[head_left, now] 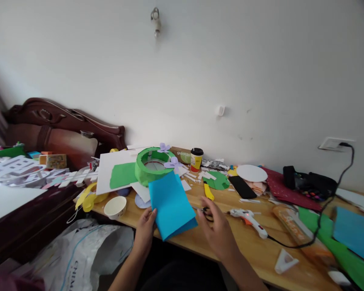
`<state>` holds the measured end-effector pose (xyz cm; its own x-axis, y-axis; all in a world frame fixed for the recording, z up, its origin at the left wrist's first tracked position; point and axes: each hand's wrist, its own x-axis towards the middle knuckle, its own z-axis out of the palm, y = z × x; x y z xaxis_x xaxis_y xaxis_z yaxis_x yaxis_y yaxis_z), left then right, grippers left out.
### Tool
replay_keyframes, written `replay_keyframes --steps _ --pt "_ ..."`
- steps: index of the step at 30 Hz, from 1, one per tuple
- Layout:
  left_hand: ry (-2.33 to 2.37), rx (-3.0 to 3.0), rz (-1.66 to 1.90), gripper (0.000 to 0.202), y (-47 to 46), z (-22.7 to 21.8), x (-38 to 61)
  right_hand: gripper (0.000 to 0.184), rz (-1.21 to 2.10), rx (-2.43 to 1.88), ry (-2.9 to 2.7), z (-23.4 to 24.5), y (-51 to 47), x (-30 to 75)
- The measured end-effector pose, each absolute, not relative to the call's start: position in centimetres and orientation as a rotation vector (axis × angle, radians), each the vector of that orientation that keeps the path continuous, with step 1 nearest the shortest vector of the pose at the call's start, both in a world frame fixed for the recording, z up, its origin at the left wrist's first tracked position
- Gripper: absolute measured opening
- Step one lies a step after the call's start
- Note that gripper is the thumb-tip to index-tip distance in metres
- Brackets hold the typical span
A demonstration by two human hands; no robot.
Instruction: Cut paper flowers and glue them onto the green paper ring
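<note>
A folded sheet of blue paper (172, 206) is pinched at its left edge by my left hand (145, 228), the thumb lying on its face. The sheet is tilted above the table's front edge, and its lower fold gapes a little. To its right, my right hand (216, 230) has thumb and fingers apart, with nothing held between them. Just behind that hand lies a pair of scissors (208, 213) with dark handles, partly covered by the fingers. A green paper ring (142, 176) with purple paper flowers (173, 163) stands behind the blue sheet.
A white hot glue gun (250, 222) lies right, its black cord (318, 226) running to a wall socket. A yellow utility knife (208, 190), phone (242, 187) and lidded cup (196, 160) sit behind. A paper bowl (115, 207) stands near the left edge.
</note>
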<state>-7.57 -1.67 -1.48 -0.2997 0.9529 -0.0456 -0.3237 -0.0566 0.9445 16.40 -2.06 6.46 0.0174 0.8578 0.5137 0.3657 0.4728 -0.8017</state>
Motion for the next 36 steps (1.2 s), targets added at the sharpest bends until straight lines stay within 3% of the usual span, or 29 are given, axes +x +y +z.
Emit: replay_keyframes --steps 3,6,12,25,31,34,36 --pt "1.273 0.771 1.573 0.050 -2.7 -2.6 -8.0 0.039 0.673 -1.112 -1.783 9.2 2.9 14.8" --pt "1.351 0.825 1.548 0.049 -3.3 -3.6 -8.6 0.046 0.571 -1.216 -2.039 11.4 9.5 12.7" --pt "1.327 0.831 1.507 0.048 -3.2 -4.0 -8.9 0.047 0.567 -1.250 -2.123 12.1 16.4 8.6" --pt "1.268 0.823 1.467 0.045 -3.4 -2.9 -8.1 0.054 0.569 -1.308 -2.079 12.0 15.9 7.7" --pt "1.221 0.866 1.398 0.052 -3.2 -3.0 -7.9 0.044 0.501 -1.294 -2.099 12.6 14.8 8.4" --pt "1.218 0.915 1.378 0.053 -3.2 -2.9 -7.9 0.041 0.422 -1.186 -2.144 12.6 11.4 7.7" --pt "1.277 0.964 1.395 0.053 -3.3 -2.6 -8.0 0.043 0.195 -0.894 -2.316 12.3 8.3 7.4"
